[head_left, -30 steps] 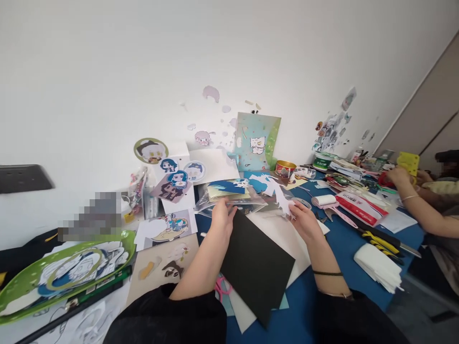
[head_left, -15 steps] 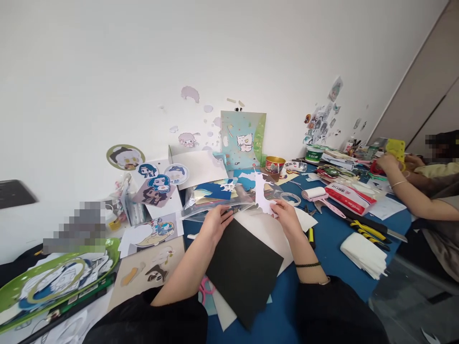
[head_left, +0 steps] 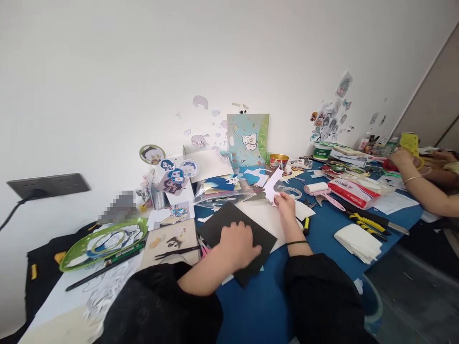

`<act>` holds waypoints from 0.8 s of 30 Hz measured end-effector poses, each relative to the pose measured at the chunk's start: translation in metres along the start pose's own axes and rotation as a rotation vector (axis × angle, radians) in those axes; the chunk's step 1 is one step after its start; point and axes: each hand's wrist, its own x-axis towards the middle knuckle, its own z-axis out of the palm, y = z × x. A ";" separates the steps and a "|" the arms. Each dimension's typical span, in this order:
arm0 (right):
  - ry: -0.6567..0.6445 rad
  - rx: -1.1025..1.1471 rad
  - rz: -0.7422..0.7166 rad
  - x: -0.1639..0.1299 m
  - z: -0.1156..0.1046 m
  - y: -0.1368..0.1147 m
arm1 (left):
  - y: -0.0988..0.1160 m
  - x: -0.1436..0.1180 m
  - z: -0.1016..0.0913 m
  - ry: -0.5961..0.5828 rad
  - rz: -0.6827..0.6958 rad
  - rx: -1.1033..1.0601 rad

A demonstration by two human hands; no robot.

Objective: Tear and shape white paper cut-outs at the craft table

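1. Hands were at work on a blue surface (head_left: 322, 229) full of paper bits.
2. The left hand (head_left: 239, 243) lay flat on a black card (head_left: 222, 223), fingers spread, its grip released and pressing down.
3. The black card lay on white sheets (head_left: 265, 215) near the front middle of the surface, with one corner pointing at the person.
4. The right hand (head_left: 285, 203) pinched a white cutout (head_left: 271, 185) and held it up, tilted, just past the far side of the card.
5. A tape ring (head_left: 292, 192) lay just beside the cutout.
6. A pink roller (head_left: 321, 191) lay near the ring, to its right.
7. A red and white pack (head_left: 353, 187) lay past the roller.
8. Yellow pliers (head_left: 366, 223) and a white stack (head_left: 357, 237) lay on the right, well apart from the card.
9. A green tray (head_left: 77, 251) with a drawing in it sat far to the left.
10. A teal picture (head_left: 247, 138) stood up against the wall at the back.
11. Another person's hand (head_left: 401, 156) was at the far right, close to a yellow thing (head_left: 409, 142).
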 end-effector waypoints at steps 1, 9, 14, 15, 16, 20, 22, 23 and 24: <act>-0.022 0.011 -0.009 -0.003 0.000 0.000 | -0.004 -0.014 0.009 0.008 0.000 0.040; -0.152 0.033 -0.026 -0.052 -0.018 0.003 | -0.030 -0.056 0.038 0.057 0.141 0.391; -0.189 0.011 -0.036 -0.070 -0.035 0.002 | -0.030 -0.065 0.036 0.162 0.185 0.293; -0.193 0.009 -0.037 -0.072 -0.036 0.002 | -0.032 -0.066 0.035 0.196 0.189 0.273; -0.198 0.006 -0.038 -0.073 -0.038 0.002 | -0.033 -0.067 0.033 0.234 0.194 0.253; -0.212 -0.019 -0.043 -0.073 -0.039 0.002 | -0.039 -0.075 0.011 0.404 0.205 0.181; -0.217 -0.034 -0.048 -0.073 -0.038 0.003 | -0.040 -0.083 -0.006 0.581 0.215 0.171; -0.221 -0.041 -0.050 -0.073 -0.038 0.003 | -0.041 -0.088 -0.016 0.708 0.229 0.175; -0.229 -0.048 -0.050 -0.073 -0.038 0.003 | -0.042 -0.093 -0.025 0.851 0.212 0.182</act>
